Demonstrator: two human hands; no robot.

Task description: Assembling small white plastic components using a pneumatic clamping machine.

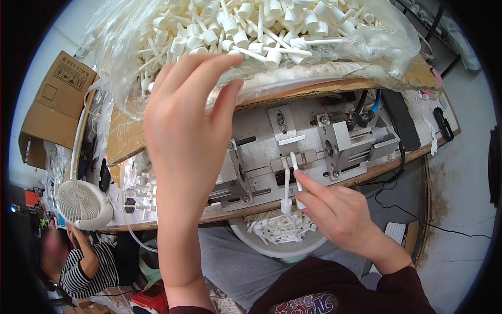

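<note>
Many capped sticks (230, 23), white with ridged caps, heaped in a clear bag (374, 44), spread on cardboard (128, 141) at the far side of the worktop (421, 112). More white sticks (282, 229), piled loosely in a pale round basket (261, 249) below the near edge, by the grey-clad legs (219, 264). At far left, a brown carton (57, 99), contents out of sight. Printed on the carton with dark symbols, a square outline and a line of characters. Also coloured lettering (306, 305) across the front of the dark shirt (287, 280), near the lower rim.

Left hand (183, 112) raised just in front of the bag, slightly blurred, thumb and forefinger well apart, with nothing visible between. Right hand (345, 217) closed at the fingertips on a held stick (294, 162), forefinger laid along the stem, tip pointing away over the metal block (308, 158). Just to the left, a second stick (286, 183), nearly parallel, cap toward the basket; cannot tell whether touched by the fingers. To either side of the block, a metal clamp (340, 144), bolted down.
</note>
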